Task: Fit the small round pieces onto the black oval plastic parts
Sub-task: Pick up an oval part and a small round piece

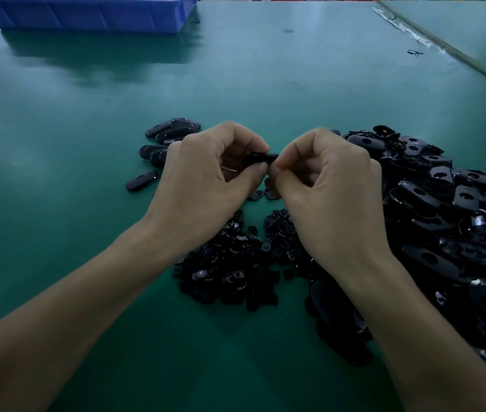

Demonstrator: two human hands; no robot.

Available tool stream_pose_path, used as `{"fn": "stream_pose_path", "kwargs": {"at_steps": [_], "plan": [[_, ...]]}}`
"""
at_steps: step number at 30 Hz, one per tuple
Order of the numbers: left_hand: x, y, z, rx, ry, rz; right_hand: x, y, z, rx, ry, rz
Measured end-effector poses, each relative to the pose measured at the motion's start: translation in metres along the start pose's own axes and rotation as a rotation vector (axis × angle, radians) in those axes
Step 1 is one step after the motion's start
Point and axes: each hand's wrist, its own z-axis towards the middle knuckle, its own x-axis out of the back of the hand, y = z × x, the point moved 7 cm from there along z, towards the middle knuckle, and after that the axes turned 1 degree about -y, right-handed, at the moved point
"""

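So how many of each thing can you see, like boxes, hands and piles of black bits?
Blue box: 1
Hands: 2, left hand and right hand
Held oval part: 1
Lone oval part: 1
Piles of black bits: 3, big oval pile, round pieces pile, small oval pile
Total: 8

Both hands meet above the green bench (57,120), fingers curled. The left hand (206,173) pinches a black oval part (261,159) between thumb and forefinger. The right hand (331,185) pinches the same part at its right end; whether it also holds a round piece cannot be told. A heap of round pieces (236,263) lies under the wrists. A larger heap of ovals (449,209) lies to the right. A small group of ovals (170,135) lies behind the left hand. A blue bin (87,16) stands at the far left.
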Motion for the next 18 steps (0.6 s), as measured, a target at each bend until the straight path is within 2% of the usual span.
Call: {"fn": "stream_pose_path", "kwargs": {"at_steps": [6,9,11,13,18], "plan": [[0.005,-0.004,0.003,-0.001,0.025,0.062,-0.007,-0.003,0.0,0.019,-0.103,0.059],[0.004,-0.005,0.002,0.0,0.021,0.059,-0.002,0.001,0.002,-0.004,-0.064,0.061],[0.001,-0.005,0.001,0.016,0.006,0.02,0.003,0.002,0.004,0.009,-0.029,0.012],[-0.002,-0.006,0.001,0.044,-0.025,-0.056,0.003,0.003,0.005,0.013,-0.063,-0.041],[-0.007,-0.008,0.002,0.086,-0.122,-0.245,0.0,0.008,0.008,-0.012,-0.143,0.028]]}}
